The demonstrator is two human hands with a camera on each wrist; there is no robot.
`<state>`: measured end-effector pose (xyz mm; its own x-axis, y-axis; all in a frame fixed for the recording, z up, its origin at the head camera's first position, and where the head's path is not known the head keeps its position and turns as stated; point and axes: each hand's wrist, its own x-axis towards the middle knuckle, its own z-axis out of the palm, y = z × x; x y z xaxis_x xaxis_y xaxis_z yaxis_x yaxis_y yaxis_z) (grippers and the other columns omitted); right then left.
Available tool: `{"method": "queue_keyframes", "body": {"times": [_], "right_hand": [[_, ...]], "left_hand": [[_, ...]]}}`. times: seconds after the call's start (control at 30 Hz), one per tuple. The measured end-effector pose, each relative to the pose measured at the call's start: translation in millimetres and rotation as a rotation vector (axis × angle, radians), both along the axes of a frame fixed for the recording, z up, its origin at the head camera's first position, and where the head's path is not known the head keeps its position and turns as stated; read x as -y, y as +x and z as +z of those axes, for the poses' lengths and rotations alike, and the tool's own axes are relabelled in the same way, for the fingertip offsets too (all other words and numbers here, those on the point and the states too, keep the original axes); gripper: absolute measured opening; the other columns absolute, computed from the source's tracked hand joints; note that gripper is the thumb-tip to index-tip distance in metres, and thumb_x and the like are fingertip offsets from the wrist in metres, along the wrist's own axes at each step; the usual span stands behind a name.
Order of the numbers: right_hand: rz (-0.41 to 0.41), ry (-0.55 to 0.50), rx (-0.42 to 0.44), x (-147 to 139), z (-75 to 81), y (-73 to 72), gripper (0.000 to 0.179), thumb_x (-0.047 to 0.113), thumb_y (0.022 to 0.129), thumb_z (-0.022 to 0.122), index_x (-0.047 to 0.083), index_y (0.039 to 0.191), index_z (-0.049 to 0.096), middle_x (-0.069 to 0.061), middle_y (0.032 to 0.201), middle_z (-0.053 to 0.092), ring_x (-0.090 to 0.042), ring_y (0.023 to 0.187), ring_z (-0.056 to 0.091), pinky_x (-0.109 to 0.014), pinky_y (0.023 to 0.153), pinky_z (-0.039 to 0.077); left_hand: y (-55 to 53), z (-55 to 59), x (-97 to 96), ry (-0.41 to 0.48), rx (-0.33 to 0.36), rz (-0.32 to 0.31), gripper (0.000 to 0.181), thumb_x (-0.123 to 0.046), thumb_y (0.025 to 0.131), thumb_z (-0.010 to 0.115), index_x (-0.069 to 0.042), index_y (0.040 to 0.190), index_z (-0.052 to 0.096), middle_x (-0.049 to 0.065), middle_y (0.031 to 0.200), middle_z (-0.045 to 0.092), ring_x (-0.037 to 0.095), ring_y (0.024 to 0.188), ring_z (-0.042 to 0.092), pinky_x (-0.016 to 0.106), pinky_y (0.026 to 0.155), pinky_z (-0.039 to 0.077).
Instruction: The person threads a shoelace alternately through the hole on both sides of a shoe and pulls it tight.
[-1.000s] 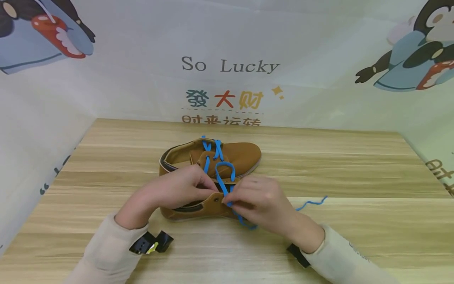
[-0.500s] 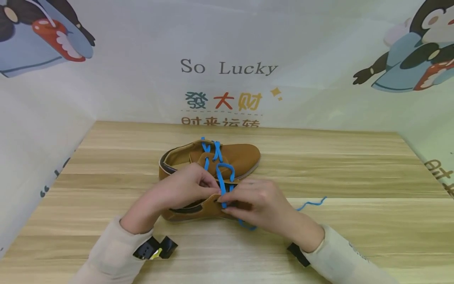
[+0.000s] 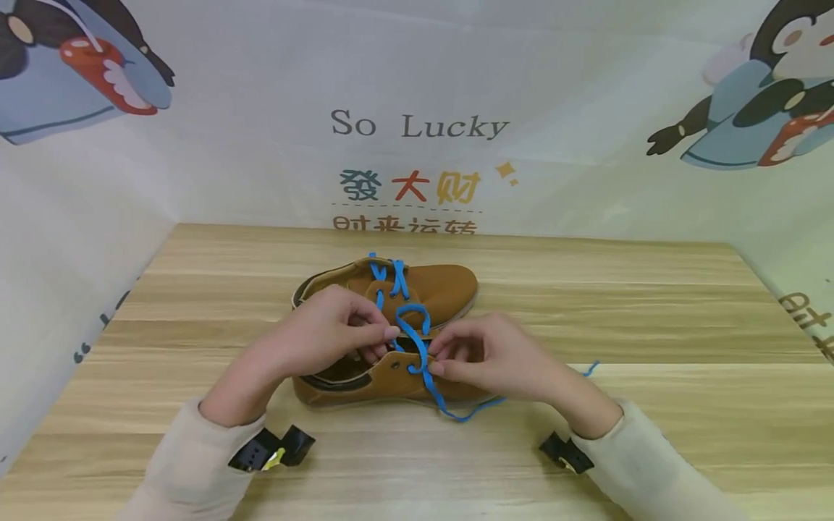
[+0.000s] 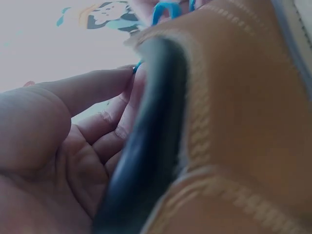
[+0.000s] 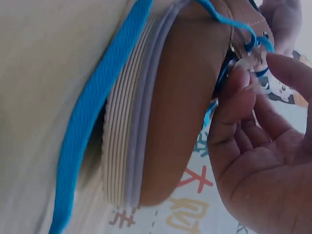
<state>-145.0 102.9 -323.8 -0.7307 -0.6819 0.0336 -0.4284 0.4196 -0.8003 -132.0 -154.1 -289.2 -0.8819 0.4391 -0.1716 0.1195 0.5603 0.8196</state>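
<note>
Two brown shoes lie side by side, toes to the right: the near shoe (image 3: 345, 394) and the far shoe (image 3: 449, 284). Blue shoelace (image 3: 417, 340) loops over the near shoe, and a loose length trails down its outer side. My left hand (image 3: 322, 329) is over the shoe opening, pinching a bit of lace between thumb and fingertip; the left wrist view shows its blue tip beside the dark collar (image 4: 151, 131). With its thumb outside and fingers inside, my right hand (image 3: 498, 354) pinches the near shoe's eyelet flap. Its fingertips are partly hidden in the head view.
The far shoe has blue laces (image 3: 399, 278) in its eyelets. Under both shoes is a wood-grain tabletop (image 3: 638, 311). A printed backdrop (image 3: 573, 108) stands behind and at the sides. Another lace end (image 3: 591, 368) lies right of my right hand.
My right hand has let go of the lace at the eyelet and shifted right onto the flap. My left hand has come up with lace. More lace now hangs over the shoe's outer side.
</note>
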Motion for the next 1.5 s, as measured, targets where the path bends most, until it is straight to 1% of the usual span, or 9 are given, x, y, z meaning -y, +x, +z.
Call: {"method": "queue_keyframes", "body": {"times": [0.13, 0.33, 0.53, 0.77, 0.93, 1.1, 1.23, 1.37, 1.5], "right_hand": [[0.023, -0.022, 0.031, 2.2, -2.9, 1.0, 0.006, 0.009, 0.091, 0.073, 0.010, 0.097, 0.073, 0.001, 0.079, 0.071, -0.005, 0.069, 0.062, -0.022, 0.062, 0.051], [0.007, -0.040, 0.053, 2.7, -4.1, 1.8, 0.009, 0.002, 0.090, 0.071, 0.009, 0.095, 0.073, -0.002, 0.081, 0.071, -0.004, 0.066, 0.059, -0.020, 0.060, 0.049], [0.006, -0.042, 0.063, 3.3, -4.7, 1.5, 0.004, 0.007, 0.090, 0.074, 0.006, 0.093, 0.072, -0.002, 0.079, 0.070, -0.004, 0.066, 0.060, -0.020, 0.060, 0.049], [0.002, -0.048, 0.068, 2.9, -5.0, 0.8, 0.004, 0.009, 0.090, 0.075, 0.006, 0.088, 0.073, -0.004, 0.075, 0.071, -0.004, 0.065, 0.060, -0.019, 0.059, 0.047], [-0.032, -0.048, 0.088, 1.6, -5.5, 0.2, 0.005, 0.009, 0.087, 0.078, 0.004, 0.087, 0.074, -0.005, 0.077, 0.072, -0.004, 0.063, 0.059, -0.020, 0.059, 0.048], [-0.076, -0.046, 0.115, 2.8, -4.3, 1.1, 0.006, 0.011, 0.084, 0.081, 0.006, 0.086, 0.078, -0.005, 0.079, 0.075, -0.003, 0.063, 0.059, -0.019, 0.056, 0.047], [-0.096, -0.044, 0.135, 4.3, -2.7, 1.6, 0.007, 0.012, 0.084, 0.082, 0.006, 0.085, 0.080, -0.005, 0.082, 0.078, -0.004, 0.064, 0.063, -0.018, 0.056, 0.047], [-0.098, -0.047, 0.146, 4.5, -2.8, 1.5, 0.007, 0.012, 0.084, 0.082, 0.006, 0.084, 0.080, -0.005, 0.084, 0.079, -0.005, 0.066, 0.064, -0.019, 0.056, 0.048], [-0.093, -0.051, 0.138, 4.3, -3.0, 1.5, 0.006, 0.012, 0.084, 0.082, 0.006, 0.084, 0.080, -0.005, 0.083, 0.079, -0.004, 0.066, 0.063, -0.019, 0.056, 0.048]], "left_hand": [[0.2, 6.4, 7.7, 0.037, 0.010, 0.032, 0.023, -0.020, 0.100, 0.064, -0.001, 0.094, 0.075, 0.007, 0.082, 0.074, 0.016, 0.077, 0.070, 0.034, 0.076, 0.061], [-0.6, 13.1, 14.3, 0.020, -0.003, 0.066, 0.025, -0.024, 0.101, 0.063, -0.002, 0.096, 0.075, 0.005, 0.083, 0.073, 0.017, 0.078, 0.070, 0.033, 0.071, 0.058], [-0.8, 17.8, 21.9, 0.009, -0.025, 0.122, 0.027, -0.024, 0.102, 0.062, 0.000, 0.099, 0.074, 0.007, 0.086, 0.073, 0.020, 0.081, 0.071, 0.032, 0.075, 0.059], [-0.7, 24.8, 28.8, -0.006, -0.061, 0.212, 0.029, -0.029, 0.103, 0.060, -0.003, 0.097, 0.073, 0.005, 0.085, 0.072, 0.018, 0.079, 0.069, 0.032, 0.071, 0.058], [0.4, 27.8, 31.0, 0.048, -0.089, 0.257, 0.031, -0.030, 0.104, 0.058, -0.001, 0.104, 0.071, 0.007, 0.089, 0.071, 0.018, 0.081, 0.068, 0.030, 0.075, 0.059], [1.5, 30.2, 32.8, 0.101, -0.112, 0.316, 0.035, -0.033, 0.104, 0.057, -0.002, 0.112, 0.069, 0.001, 0.090, 0.071, 0.011, 0.082, 0.069, 0.027, 0.077, 0.059], [2.6, 32.1, 34.1, 0.162, -0.142, 0.364, 0.038, -0.036, 0.104, 0.056, -0.001, 0.113, 0.067, -0.003, 0.089, 0.071, 0.008, 0.082, 0.071, 0.027, 0.077, 0.059], [3.7, 34.5, 35.5, 0.205, -0.162, 0.384, 0.039, -0.038, 0.104, 0.055, -0.002, 0.112, 0.066, -0.004, 0.089, 0.072, 0.008, 0.084, 0.073, 0.028, 0.077, 0.060], [5.0, 38.0, 38.1, 0.231, -0.173, 0.399, 0.041, -0.040, 0.104, 0.054, -0.002, 0.114, 0.065, -0.008, 0.090, 0.074, 0.009, 0.086, 0.074, 0.026, 0.079, 0.060]]}}
